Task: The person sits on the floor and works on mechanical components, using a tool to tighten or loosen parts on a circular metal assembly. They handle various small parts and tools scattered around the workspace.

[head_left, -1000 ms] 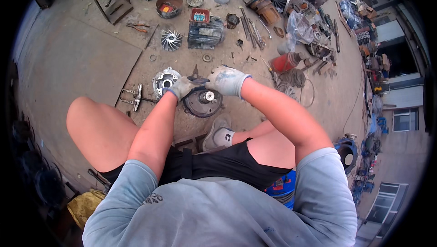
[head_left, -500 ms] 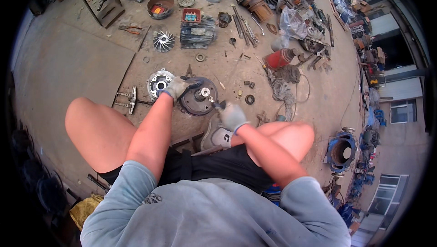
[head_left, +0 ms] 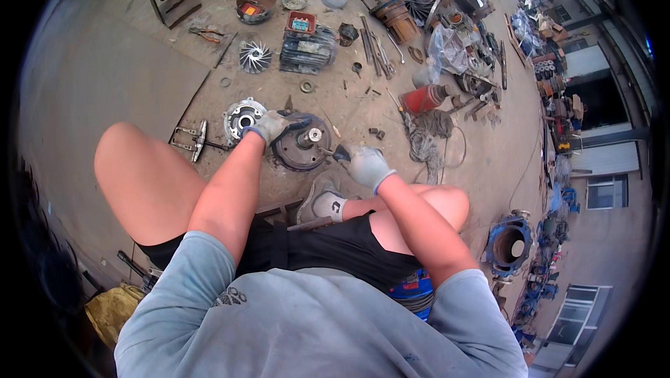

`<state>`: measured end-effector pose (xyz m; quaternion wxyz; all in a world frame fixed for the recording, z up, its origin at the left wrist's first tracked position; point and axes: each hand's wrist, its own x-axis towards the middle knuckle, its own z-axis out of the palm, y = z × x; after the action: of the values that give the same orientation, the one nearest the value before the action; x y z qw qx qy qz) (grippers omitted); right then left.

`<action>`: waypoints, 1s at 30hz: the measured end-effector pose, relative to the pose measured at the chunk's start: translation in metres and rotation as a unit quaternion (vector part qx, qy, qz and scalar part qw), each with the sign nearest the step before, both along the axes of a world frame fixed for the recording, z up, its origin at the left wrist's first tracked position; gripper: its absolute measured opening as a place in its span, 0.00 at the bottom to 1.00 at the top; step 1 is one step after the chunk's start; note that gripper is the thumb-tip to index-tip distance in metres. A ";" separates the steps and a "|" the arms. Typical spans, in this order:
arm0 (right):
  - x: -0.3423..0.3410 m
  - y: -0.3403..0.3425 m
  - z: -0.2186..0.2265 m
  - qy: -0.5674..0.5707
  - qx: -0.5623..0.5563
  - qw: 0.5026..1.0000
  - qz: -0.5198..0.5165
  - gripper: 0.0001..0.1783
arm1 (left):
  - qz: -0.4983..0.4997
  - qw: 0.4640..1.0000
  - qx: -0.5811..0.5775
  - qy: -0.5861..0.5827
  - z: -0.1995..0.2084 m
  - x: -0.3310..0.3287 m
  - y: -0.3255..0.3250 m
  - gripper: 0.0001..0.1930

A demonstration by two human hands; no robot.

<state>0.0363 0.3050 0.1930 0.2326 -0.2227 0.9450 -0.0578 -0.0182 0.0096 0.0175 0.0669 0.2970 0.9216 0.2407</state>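
On the floor between my feet and the motor lies a dark round metal flange (head_left: 296, 158) with a bright shaft end (head_left: 314, 134) at its centre. My left hand (head_left: 272, 125), in a pale glove with dark fingertips, grips its upper left rim. My right hand (head_left: 366, 166), gloved the same way, is closed around a thin metal tool (head_left: 326, 150), whose end reaches the flange's right side. Most of that tool is hidden in the fist, so its kind cannot be made out. A silver end cover (head_left: 235, 118) with a round bore lies just left of the flange.
A puller (head_left: 200, 142) lies left of the covers. Farther off are a finned motor (head_left: 307, 54), a fan wheel (head_left: 255, 57), pliers (head_left: 207, 33) and several wrenches (head_left: 380, 54). At right stands a red bottle jack (head_left: 424, 98) beside rags (head_left: 427, 130); a blue casing (head_left: 509, 246) is farther right.
My right hand has moved slightly right and up, drawing the tool back from the shaft toward the flange's rim. My left hand keeps its grip. The whole view has shifted a little.
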 end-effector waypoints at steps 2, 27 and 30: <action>-0.028 0.006 -0.008 0.057 0.038 0.994 0.082 0.20 | 0.018 0.999 -0.022 -0.028 -0.006 -0.006 0.004 0.28; -0.104 -0.042 0.009 -0.049 0.135 0.966 0.214 0.17 | -0.028 0.996 0.055 0.060 -0.067 -0.026 0.003 0.30; -0.084 -0.030 0.006 -0.054 0.114 0.984 0.122 0.18 | -0.028 0.995 0.091 0.034 -0.060 -0.023 0.001 0.29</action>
<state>-0.0479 0.2749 0.1993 0.3124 -0.3048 0.8972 0.0674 -0.0414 0.0105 -0.0421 0.0154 0.3358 0.8889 0.3112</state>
